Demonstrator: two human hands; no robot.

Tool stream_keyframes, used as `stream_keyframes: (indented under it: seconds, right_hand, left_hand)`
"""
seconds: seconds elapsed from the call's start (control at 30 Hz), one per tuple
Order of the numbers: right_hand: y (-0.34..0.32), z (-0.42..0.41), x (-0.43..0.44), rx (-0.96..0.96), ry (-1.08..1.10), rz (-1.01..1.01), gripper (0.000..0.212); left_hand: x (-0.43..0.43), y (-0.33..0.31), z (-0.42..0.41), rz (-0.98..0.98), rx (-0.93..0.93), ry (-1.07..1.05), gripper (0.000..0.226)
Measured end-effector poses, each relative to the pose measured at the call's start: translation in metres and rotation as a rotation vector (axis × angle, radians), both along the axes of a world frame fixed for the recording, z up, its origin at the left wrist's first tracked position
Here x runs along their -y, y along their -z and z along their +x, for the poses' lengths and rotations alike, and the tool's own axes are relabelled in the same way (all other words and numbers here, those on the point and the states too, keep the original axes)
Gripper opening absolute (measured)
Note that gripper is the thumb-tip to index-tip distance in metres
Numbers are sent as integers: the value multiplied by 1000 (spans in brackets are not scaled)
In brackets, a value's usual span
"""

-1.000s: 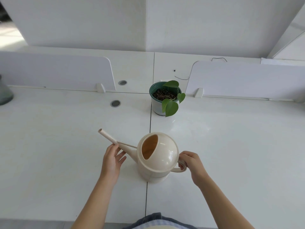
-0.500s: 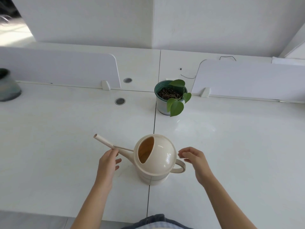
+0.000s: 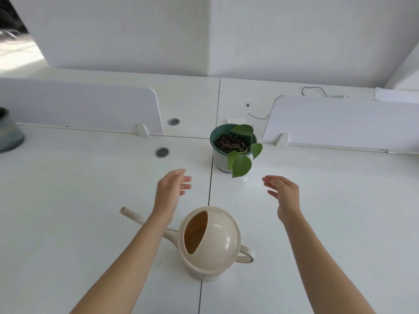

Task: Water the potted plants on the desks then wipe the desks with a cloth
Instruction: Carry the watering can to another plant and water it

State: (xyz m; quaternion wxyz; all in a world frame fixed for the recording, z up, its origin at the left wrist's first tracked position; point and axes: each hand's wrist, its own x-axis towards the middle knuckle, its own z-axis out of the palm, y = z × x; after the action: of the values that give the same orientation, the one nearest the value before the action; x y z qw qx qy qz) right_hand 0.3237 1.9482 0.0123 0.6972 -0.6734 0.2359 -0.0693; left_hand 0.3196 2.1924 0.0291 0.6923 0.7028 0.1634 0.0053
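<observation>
Green-rimmed, the potted plant [image 3: 233, 148] stands just beyond and between your open, empty hands, left hand [image 3: 169, 191] and right hand [image 3: 283, 194] about equally near, while the watering can [image 3: 209, 242] sits behind them, spout pointing left.

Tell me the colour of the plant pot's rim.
Dark green rim on the plant pot, above a paler grey-white body; the head view, the only one, shows it clearly.

White desks [image 3: 68, 200] joined at seam; low white divider panels [image 3: 79, 105]; tall white partition [image 3: 113, 32] behind; bright daylight upper left.
</observation>
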Motion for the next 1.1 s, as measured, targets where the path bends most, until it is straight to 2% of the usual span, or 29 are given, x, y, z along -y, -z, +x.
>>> stream_keyframes:
  seconds: [0.2, 0.5, 0.6, 0.63, 0.67, 0.77, 0.9, 0.97, 1.07, 1.1]
  right_hand:
    - [2, 64, 9, -51, 34, 48, 21]
    - [20, 124, 3, -1, 16, 175, 35]
    - [25, 131, -5, -13, -34, 210, 29]
    - [28, 133, -7, -9, -57, 210, 33]
    - [35, 135, -9, 1, -70, 207, 38]
    - [54, 136, -11, 16, -82, 223, 52]
    - [62, 148, -7, 28, -99, 327, 59]
    - [56, 162, -3, 14, -112, 400, 64]
    - [50, 169, 2, -40, -100, 415, 84]
    - [50, 166, 3, -59, -79, 414, 82]
  left_hand:
    - [37, 17, 75, -56, -52, 70, 42]
    - [71, 44, 157, -153, -49, 147, 56]
    - [73, 55, 182, -176, -90, 214, 97]
    - [74, 64, 190, -181, -103, 244, 104]
    - [76, 68, 195, -193, -100, 258, 101]
    - [84, 65, 195, -221, -62, 253, 70]
    - [89, 66, 185, -237, -55, 199, 84]
    - [93, 65, 173, -236, -38, 176, 76]
    - [92, 72, 161, -217, 2, 198, 73]
    - [89, 75, 161, -214, 1, 192, 71]
